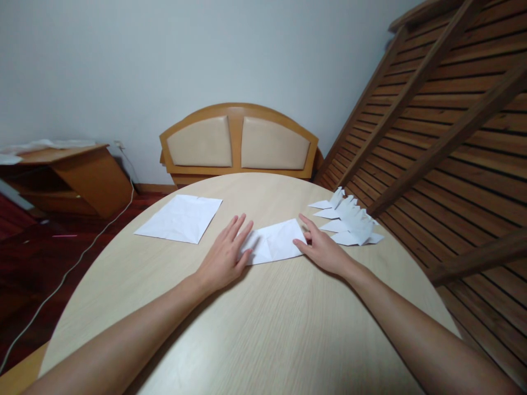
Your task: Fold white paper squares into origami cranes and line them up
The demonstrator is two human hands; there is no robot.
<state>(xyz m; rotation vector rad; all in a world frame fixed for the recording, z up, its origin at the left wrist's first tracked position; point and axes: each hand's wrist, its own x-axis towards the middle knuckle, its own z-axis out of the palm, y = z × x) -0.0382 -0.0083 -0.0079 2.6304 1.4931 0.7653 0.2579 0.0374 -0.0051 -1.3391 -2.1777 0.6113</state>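
Observation:
A folded white paper (274,241) with crease lines lies on the round table between my hands. My left hand (226,253) is at its left end, fingers apart, the fingertips at the paper's edge. At the right end is my right hand (321,244), its thumb on the paper's edge and its index finger raised away; the other fingers are curled and partly hidden. A creased white sheet (181,218) lies flat to the left. On the right, several folded white paper figures (349,216) stand close together in a row.
The pale round table (263,323) fills the foreground. Behind it is a wooden headboard (236,140) with cream panels. A slatted wooden frame (448,126) leans at the right. To the left are a low wooden desk (78,178) and a white cable (84,252) on the floor.

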